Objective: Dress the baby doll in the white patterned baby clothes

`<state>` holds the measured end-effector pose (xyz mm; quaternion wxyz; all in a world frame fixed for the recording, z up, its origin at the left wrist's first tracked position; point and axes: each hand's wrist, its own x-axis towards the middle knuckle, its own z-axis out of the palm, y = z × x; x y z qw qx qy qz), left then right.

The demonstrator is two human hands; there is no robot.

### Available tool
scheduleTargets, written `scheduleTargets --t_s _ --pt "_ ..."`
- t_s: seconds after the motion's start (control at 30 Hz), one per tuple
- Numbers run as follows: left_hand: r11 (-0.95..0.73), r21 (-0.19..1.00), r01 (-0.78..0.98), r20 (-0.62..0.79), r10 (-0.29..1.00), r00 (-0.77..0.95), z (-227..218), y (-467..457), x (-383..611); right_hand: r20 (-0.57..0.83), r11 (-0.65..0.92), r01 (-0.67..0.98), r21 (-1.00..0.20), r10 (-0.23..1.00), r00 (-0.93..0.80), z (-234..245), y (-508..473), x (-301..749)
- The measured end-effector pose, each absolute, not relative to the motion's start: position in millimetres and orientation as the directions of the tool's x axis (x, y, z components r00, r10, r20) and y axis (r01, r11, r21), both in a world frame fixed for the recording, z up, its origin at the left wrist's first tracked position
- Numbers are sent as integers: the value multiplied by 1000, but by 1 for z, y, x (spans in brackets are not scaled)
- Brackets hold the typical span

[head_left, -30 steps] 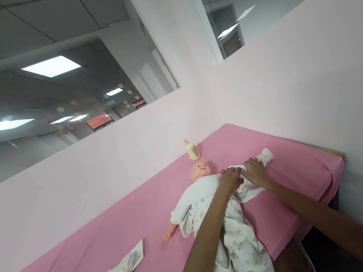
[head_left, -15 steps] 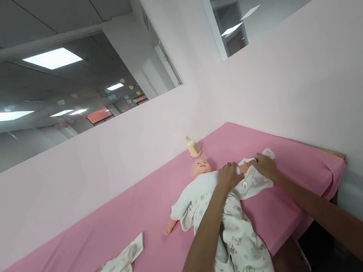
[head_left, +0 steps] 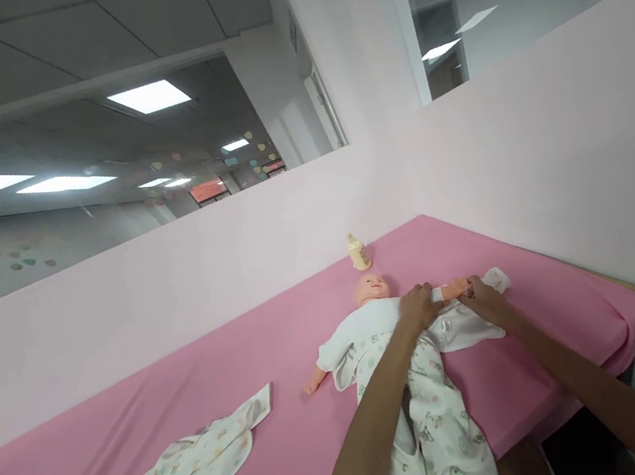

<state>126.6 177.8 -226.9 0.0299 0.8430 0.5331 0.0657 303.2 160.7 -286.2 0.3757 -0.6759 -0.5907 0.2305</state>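
Observation:
A baby doll (head_left: 371, 289) lies face up on a pink-covered table, in a white long-sleeved top (head_left: 358, 327) and printed white pants (head_left: 441, 420). My left hand (head_left: 419, 308) is closed round the doll's arm on the right side, over the white sleeve. Just beyond it, my right hand (head_left: 487, 302) has its fingers closed on the doll's bare hand (head_left: 454, 289). Under that arm a white garment (head_left: 469, 329) is spread out, its far end showing past my right hand. The doll's other arm (head_left: 315, 379) rests outstretched on the cover.
A cream-coloured pump bottle (head_left: 359, 253) stands behind the doll's head, by the wall. To the left lies a printed white baby garment (head_left: 193, 472). Pale walls (head_left: 550, 131) with windows border the table's back and right. The pink cover (head_left: 291, 438) is wrinkled at the left.
My right hand has shifted from the white garment's cloth to the doll's hand, and the doll's forearm shows straighter. The view has swung left, so everything sits farther right.

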Motion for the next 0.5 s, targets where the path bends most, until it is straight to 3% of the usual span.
scheduleTargets --t_s 0.13,0.3,0.4,0.5 --pt "-499 183 847 80 866 493 -211 170 108 249 15 684 -729 937 246 -291 146 308" --pt "-477 396 784 286 876 388 -191 127 44 501 262 695 -669 850 161 -284 109 289" --pt "-391 513 764 341 910 237 -194 95 0 441 390 524 -757 897 -31 -279 93 260" --pt "-264 643 719 277 955 103 -208 70 -34 342 374 333 -866 927 -153 -282 91 230"
